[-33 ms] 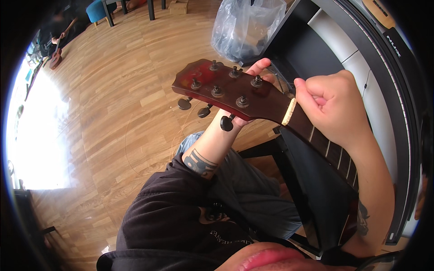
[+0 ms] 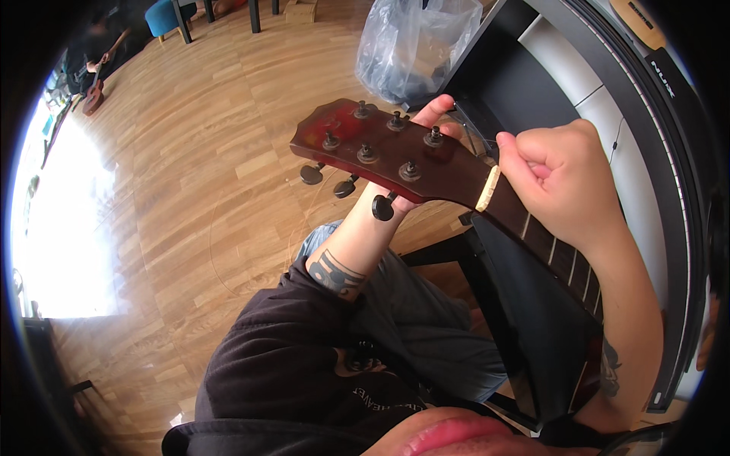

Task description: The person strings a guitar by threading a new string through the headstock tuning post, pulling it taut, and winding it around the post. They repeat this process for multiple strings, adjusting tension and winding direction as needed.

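Note:
A guitar headstock, dark red with several metal string posts and black tuning keys, points to the upper left. Its neck, with metal frets and a pale nut, runs down to the lower right. My left hand supports the headstock from beneath; fingers show past its far edge, the palm is mostly hidden. Beside the nut, my right hand is closed, thumb pressed to curled fingers. A thin strand seems to run near its thumb, but what it pinches cannot be made out.
A thin curved wire shows against the wooden floor. A clear plastic bag stands beyond the headstock. At right is a long keyboard; below the neck is a black stand. A person with another guitar sits far left.

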`<state>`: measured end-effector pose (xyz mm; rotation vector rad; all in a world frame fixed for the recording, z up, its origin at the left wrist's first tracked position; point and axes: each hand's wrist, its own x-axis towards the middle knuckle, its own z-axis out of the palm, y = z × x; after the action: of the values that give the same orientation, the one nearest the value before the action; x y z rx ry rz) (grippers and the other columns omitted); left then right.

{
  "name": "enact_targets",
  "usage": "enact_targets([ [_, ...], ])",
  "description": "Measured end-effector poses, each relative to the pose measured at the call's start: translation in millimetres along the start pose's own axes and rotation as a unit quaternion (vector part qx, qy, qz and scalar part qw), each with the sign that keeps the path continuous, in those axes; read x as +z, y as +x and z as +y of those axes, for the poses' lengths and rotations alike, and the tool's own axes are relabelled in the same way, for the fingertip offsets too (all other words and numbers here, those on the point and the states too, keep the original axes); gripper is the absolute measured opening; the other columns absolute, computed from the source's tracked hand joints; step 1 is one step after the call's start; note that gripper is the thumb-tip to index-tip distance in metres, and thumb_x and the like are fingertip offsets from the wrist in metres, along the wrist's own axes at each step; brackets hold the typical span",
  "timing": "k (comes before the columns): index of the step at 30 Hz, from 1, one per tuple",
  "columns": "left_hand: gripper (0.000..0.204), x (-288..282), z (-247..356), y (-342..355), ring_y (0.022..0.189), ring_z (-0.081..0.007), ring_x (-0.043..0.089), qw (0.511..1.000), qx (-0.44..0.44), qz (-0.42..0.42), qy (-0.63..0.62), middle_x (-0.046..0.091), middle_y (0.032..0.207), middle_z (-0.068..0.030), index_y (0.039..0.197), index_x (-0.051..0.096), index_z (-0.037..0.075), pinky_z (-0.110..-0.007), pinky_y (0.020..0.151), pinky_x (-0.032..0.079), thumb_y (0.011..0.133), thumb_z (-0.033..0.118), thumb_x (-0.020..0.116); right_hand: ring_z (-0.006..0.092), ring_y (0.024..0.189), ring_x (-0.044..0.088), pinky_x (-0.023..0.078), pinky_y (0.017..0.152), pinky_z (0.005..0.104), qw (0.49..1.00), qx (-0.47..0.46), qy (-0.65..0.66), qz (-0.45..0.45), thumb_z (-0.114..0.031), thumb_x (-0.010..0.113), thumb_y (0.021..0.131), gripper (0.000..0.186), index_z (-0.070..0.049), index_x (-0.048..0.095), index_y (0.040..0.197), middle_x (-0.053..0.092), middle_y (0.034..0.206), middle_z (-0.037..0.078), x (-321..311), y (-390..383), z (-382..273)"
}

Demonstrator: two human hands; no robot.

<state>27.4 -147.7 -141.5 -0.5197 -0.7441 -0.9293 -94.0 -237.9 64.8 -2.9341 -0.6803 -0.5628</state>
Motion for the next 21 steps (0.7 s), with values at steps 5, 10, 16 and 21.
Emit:
enact_targets([
  [5,0.039,2,-20,12,0.110,-0.0231,0.058,0.983,0.057,-0.085,-0.152,0.064,0.103,-0.0033,0.126,0.060,0.011,-0.040,0.104,0.048,0.094,0.030,0.070,0.0314,0.040,0.040,0.029,0.044,0.0388,1.000,-0.014,0.008,0.002,-0.004,0.068,0.088,0.040,-0.001,0.045,0.054,0.040,0.049,0.014,1,1,-1],
  [10,0.043,-3,-14,7,0.114,-0.0247,0.056,0.991,0.074,-0.063,-0.093,0.065,0.105,-0.0037,0.130,0.060,0.014,-0.039,0.105,0.046,0.093,0.032,0.071,0.0309,0.040,0.039,0.028,0.044,0.0388,1.000,-0.012,0.016,-0.002,-0.004,0.068,0.088,0.040,-0.001,0.045,0.054,0.039,0.048,0.014,0,0,-2],
  [16,0.043,-12,-4,1,0.118,-0.0243,0.054,0.995,0.064,-0.021,0.068,0.063,0.115,-0.0036,0.134,0.060,0.016,-0.039,0.103,0.048,0.098,0.038,0.065,0.0313,0.040,0.040,0.029,0.044,0.0387,0.999,-0.035,0.008,0.009,-0.005,0.068,0.087,0.040,-0.002,0.046,0.054,0.040,0.048,0.014,1,1,2],
  [21,0.038,-20,-6,7,0.112,-0.0223,0.053,0.997,0.025,-0.065,-0.020,0.064,0.114,-0.0006,0.132,0.060,0.018,-0.036,0.100,0.047,0.099,0.038,0.063,0.0321,0.041,0.043,0.031,0.044,0.0387,1.000,-0.020,0.005,0.003,-0.006,0.069,0.087,0.039,-0.002,0.048,0.054,0.043,0.049,0.015,1,0,0],
])
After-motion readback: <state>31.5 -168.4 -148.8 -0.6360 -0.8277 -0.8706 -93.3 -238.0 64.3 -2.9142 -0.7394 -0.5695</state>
